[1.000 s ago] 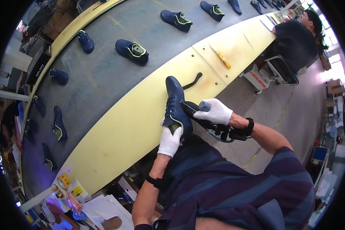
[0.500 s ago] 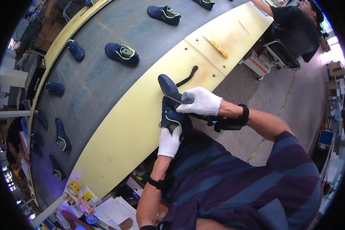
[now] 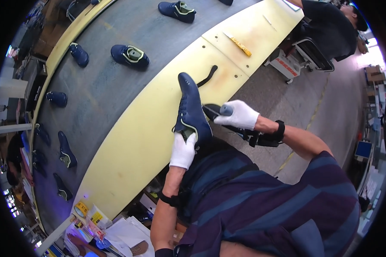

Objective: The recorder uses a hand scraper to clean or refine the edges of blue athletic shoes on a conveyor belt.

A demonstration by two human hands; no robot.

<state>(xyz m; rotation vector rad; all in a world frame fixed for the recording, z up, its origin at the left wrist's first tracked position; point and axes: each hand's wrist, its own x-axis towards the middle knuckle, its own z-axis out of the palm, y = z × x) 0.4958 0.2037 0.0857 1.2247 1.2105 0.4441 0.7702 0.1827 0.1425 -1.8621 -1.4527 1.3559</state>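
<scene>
Got one blue shoe (image 3: 189, 105), left hand (image 3: 183, 150) fingers clamped at its heel; right hand (image 3: 241, 115) fingers wrapped round one grey-handled tool (image 3: 226, 110); one yellow knife (image 3: 239, 45) on the tabletop (image 3: 131, 143)

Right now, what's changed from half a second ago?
The right hand moved rightward with the grey-ended tool, from over the navy shoe to beside it. Nothing was let go; the left hand still holds the shoe, and the yellow cutter stays put.
</scene>
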